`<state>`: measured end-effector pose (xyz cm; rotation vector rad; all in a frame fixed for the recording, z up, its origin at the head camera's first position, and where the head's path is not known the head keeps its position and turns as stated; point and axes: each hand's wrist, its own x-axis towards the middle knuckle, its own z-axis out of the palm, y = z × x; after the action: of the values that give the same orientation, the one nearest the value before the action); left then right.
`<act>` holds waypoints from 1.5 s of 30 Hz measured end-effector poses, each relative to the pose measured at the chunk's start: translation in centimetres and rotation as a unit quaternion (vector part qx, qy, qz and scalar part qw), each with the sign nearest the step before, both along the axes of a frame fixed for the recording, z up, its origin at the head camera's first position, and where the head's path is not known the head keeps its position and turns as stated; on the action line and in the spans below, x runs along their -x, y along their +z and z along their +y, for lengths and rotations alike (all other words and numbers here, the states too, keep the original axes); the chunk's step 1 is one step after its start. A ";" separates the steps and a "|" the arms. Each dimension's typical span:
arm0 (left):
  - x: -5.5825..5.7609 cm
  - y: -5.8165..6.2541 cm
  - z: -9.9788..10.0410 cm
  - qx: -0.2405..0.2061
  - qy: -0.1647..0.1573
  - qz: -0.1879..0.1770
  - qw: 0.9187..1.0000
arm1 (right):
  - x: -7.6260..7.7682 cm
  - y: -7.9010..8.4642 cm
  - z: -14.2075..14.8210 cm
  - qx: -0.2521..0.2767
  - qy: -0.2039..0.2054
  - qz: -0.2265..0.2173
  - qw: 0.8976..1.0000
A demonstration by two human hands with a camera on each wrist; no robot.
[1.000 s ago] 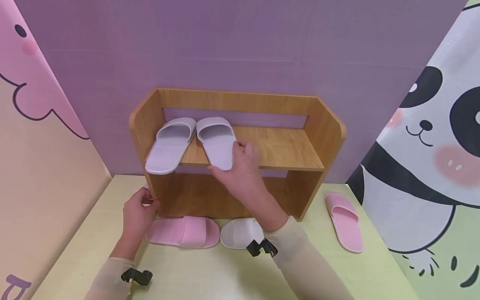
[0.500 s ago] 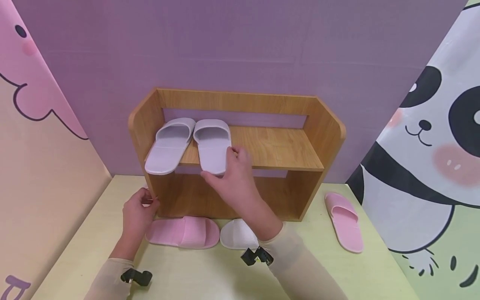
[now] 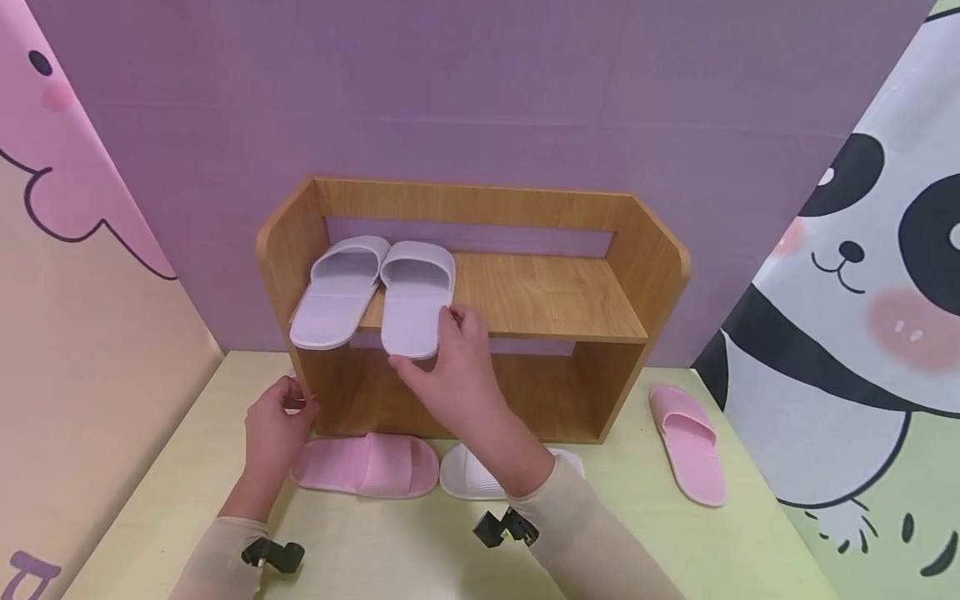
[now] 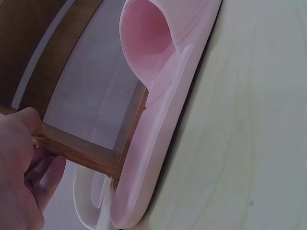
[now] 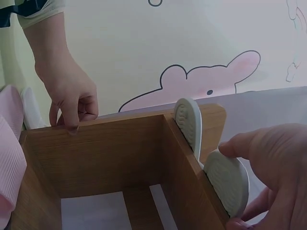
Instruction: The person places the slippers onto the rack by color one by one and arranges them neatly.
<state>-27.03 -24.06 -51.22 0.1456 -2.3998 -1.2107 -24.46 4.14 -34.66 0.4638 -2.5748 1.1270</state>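
Observation:
My right hand [image 3: 459, 377] grips a white slipper [image 3: 415, 315] by the heel end and right edge, thumb below and fingers at the side. That slipper lies on the upper shelf of a wooden shoe rack [image 3: 555, 292], its heel overhanging the front edge. Close to its left lies another white slipper [image 3: 333, 296], toe to the back, its heel also overhanging. My left hand [image 3: 275, 423] pinches the front edge of the rack's left side panel, as the left wrist view shows, with the thumb and fingers [image 4: 50, 179] on either side of the wood.
On the table [image 3: 360, 550] before the rack lie a pink slipper [image 3: 365, 465] and a white slipper [image 3: 476, 477], partly behind my right forearm. Another pink slipper [image 3: 690, 446] lies right of the rack. A white strap [image 4: 85, 199] shows beyond the panel. Walls enclose the table.
My right hand has drawn the held slipper left and slightly toward me, turning it straighter, its heel farther over the edge. The left hand has stayed put.

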 end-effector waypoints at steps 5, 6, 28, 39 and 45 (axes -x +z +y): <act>-0.1 0.2 0.1 -0.005 -0.001 0.003 1.000 | 0.0 -0.1 -0.3 0.001 -0.005 0.024 1.000; -0.2 0.3 0.1 -0.006 -0.002 0.004 1.000 | 0.1 -0.2 -0.4 0.001 -0.006 0.029 1.000; 0.1 -0.2 -0.1 0.010 0.000 0.013 1.000 | 0.1 -0.9 -1.5 -0.022 -0.029 0.060 0.998; -0.1 -0.3 -0.1 0.008 0.000 0.006 1.000 | 0.1 -1.2 -1.4 -0.022 -0.031 0.063 0.997; -0.2 -0.2 0.0 0.007 0.001 0.001 1.000 | 0.1 -1.2 -1.1 -0.012 -0.032 0.070 0.997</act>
<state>-26.83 -24.10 -51.40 0.1433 -2.4051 -1.1916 -24.52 3.06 -35.85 0.4449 -2.4667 1.0057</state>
